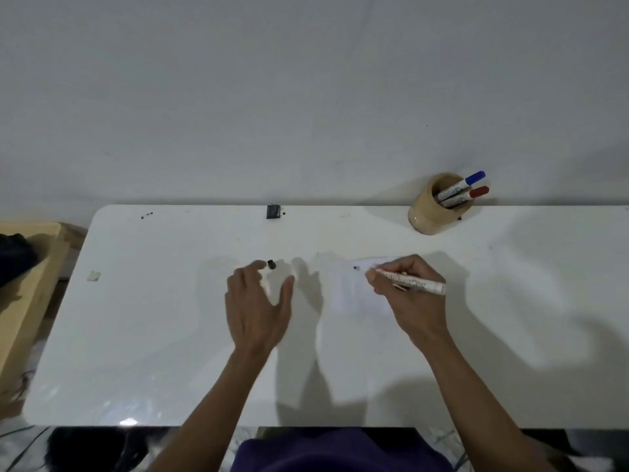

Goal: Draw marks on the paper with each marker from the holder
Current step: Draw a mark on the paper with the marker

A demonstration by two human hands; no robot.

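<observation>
Right hand (413, 294) grip pinches uncapped white marker (413, 283), black tip at 10 o'clock w/ long axis low over white paper sheet (360, 294). Left hand (258, 301) open, empty, nearer small black cap (271, 264). 2 markers wait in tan holder (430, 212) on white tabletop (170, 335).

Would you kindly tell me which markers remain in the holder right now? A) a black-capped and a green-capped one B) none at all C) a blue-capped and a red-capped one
C: the holder contains a blue-capped marker and a red-capped marker, while the right hand holds an uncapped marker.
</observation>
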